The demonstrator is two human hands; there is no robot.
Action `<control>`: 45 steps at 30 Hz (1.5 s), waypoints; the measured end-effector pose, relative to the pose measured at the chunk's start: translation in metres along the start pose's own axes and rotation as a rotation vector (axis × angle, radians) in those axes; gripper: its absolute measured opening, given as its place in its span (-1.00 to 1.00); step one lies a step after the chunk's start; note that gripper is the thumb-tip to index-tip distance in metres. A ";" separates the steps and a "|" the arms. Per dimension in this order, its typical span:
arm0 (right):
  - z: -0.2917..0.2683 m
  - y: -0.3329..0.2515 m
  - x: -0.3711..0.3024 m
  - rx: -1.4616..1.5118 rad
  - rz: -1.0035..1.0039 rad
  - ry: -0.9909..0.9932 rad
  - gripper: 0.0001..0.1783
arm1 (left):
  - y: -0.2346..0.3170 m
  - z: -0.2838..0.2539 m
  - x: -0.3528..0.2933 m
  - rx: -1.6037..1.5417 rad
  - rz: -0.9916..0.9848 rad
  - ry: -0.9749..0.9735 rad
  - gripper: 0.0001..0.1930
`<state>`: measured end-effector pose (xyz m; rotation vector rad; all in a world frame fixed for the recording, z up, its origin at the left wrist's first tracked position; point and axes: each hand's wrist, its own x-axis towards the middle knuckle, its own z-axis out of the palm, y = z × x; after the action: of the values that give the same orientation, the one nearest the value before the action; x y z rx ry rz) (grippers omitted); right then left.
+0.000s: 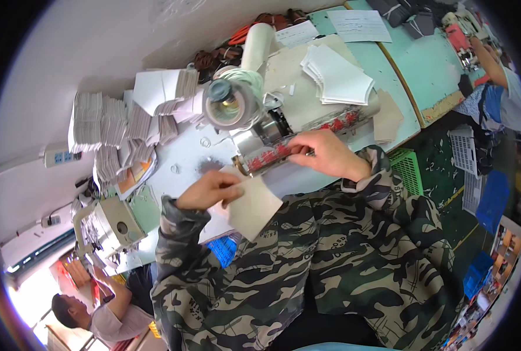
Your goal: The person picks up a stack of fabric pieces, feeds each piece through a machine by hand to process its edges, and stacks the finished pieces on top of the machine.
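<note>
My left hand [213, 190] pinches a cream-coloured flat panel [254, 207] by its upper left edge, with fingers closed. The panel has curved sides and hangs in front of my camouflage clothing, just below the tip of a machine arm. My right hand [326, 154] is curled at the front of the worn red machine arm [266, 157]. Its fingertips are pressed together, and what they hold, if anything, is hidden. Behind the arm stand the machine's metal parts [275, 126] and a round spool of pale thread [231, 111].
Tall stacks of white panels [99, 123] stand at the left. More white panels [336, 76] lie right of the machine. Another machine [117, 222] and a person [108, 313] are at lower left. A second person [509, 96] works at far right. A green crate [405, 169] is below the table.
</note>
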<state>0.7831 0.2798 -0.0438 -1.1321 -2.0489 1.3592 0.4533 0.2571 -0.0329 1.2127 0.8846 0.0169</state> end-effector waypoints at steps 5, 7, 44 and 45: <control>0.009 -0.018 0.027 -0.055 0.011 0.002 -0.70 | 0.030 -0.013 0.027 0.198 -0.130 0.334 -0.70; 0.006 -0.016 0.030 -0.081 0.020 0.006 -0.70 | 0.031 -0.017 0.030 0.229 -0.107 0.328 -0.70; -0.040 -0.001 0.053 -0.408 -0.063 0.015 -0.62 | 0.077 -0.001 0.061 0.370 -0.176 0.427 -0.74; -0.057 0.003 0.049 -0.409 -0.129 0.104 -0.63 | 0.059 -0.001 0.064 0.349 -0.053 0.500 -0.75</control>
<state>0.7976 0.3519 -0.0265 -1.1760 -2.3402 0.8218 0.5214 0.3097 -0.0224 1.5421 1.3973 0.1325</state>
